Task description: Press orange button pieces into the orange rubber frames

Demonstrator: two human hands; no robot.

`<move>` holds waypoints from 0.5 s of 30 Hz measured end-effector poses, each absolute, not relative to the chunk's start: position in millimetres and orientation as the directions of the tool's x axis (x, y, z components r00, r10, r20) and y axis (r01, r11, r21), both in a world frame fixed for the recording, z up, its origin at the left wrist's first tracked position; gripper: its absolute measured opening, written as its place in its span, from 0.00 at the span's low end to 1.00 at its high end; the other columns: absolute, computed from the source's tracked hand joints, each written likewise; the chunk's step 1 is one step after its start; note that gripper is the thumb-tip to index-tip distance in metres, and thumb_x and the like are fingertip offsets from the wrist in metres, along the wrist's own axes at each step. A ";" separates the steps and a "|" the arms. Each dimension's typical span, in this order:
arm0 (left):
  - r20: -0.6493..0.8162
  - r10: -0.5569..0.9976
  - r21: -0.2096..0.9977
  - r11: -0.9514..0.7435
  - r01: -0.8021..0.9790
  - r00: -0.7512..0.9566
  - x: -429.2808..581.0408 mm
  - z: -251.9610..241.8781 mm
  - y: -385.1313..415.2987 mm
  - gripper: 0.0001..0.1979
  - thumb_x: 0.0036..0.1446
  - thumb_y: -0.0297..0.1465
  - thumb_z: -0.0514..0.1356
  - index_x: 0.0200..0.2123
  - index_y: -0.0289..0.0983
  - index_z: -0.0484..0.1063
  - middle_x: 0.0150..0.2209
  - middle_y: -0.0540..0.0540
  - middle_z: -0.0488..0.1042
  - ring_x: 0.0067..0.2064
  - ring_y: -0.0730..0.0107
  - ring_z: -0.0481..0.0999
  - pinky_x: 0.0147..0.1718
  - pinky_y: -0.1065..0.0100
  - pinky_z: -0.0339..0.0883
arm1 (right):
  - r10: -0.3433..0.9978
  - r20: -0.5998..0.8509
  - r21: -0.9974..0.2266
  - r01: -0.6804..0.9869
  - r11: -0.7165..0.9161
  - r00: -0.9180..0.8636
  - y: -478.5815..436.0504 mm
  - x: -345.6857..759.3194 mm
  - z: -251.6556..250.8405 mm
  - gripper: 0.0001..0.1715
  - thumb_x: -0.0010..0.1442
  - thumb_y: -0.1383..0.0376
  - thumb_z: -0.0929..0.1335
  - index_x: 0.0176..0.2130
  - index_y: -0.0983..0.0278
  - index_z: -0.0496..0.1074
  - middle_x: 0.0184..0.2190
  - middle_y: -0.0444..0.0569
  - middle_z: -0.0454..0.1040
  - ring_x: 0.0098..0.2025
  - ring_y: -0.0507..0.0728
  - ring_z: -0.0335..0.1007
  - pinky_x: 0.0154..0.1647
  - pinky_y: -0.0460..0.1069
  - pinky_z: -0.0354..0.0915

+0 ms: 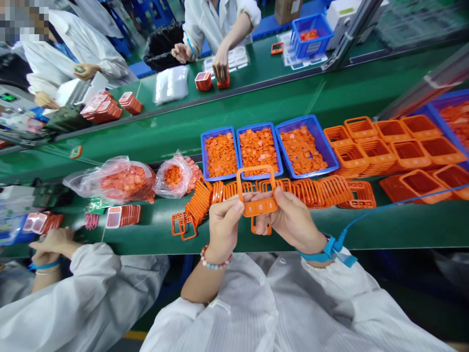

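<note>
An orange plastic frame [261,208], a rounded rectangle with a large opening, is held up between both hands over the green bench. My left hand [225,220] pinches its lower left corner with the thumb in front. My right hand [293,220] grips the lower right side, thumb on the edge, fingers partly behind it. Below the held frame, part of another orange frame [269,230] shows near my right fingers. Behind my hands runs a row of leaning orange frames [311,193]. Three blue trays [331,164] of small orange pieces stand beyond that row.
Stacked orange frames [381,154] fill the right side. A blue wrist cord [403,199] crosses there. Plastic bags of orange parts [122,181] lie left, beside orange-and-white pieces [124,216]. A co-worker's hands [54,242] are at far left; another person's hand [221,63] works across the bench.
</note>
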State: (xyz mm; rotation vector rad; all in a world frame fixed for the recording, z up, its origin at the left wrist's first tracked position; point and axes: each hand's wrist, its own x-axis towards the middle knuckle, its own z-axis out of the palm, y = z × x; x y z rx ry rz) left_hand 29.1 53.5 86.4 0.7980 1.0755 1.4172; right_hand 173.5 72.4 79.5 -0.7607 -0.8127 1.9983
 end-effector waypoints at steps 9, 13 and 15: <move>-0.206 0.970 0.975 0.192 -0.113 -0.128 19.0 35.7 50.1 0.17 0.57 0.45 0.66 0.34 0.37 0.83 0.32 0.45 0.82 0.27 0.69 0.76 0.30 0.67 0.71 | 0.841 0.541 -0.726 0.485 0.486 -0.033 61.4 194.2 43.8 0.10 0.63 0.67 0.70 0.42 0.56 0.82 0.41 0.51 0.82 0.46 0.61 0.77 0.51 0.58 0.72; -0.298 0.954 0.950 0.296 -0.096 -0.008 15.6 10.8 39.7 0.20 0.57 0.47 0.65 0.32 0.35 0.82 0.26 0.46 0.80 0.28 0.69 0.75 0.30 0.67 0.71 | 0.771 0.465 -0.571 0.518 0.637 -0.435 52.6 197.6 28.8 0.12 0.66 0.66 0.67 0.47 0.59 0.80 0.46 0.52 0.82 0.49 0.60 0.76 0.51 0.56 0.70; -0.342 0.938 0.939 0.343 -0.016 0.052 9.5 2.0 31.9 0.23 0.59 0.49 0.62 0.29 0.34 0.82 0.25 0.45 0.80 0.28 0.67 0.76 0.30 0.67 0.70 | 0.773 0.348 -0.525 0.572 0.630 -0.531 48.5 198.5 26.2 0.12 0.68 0.66 0.66 0.44 0.62 0.80 0.44 0.52 0.82 0.45 0.58 0.77 0.47 0.53 0.69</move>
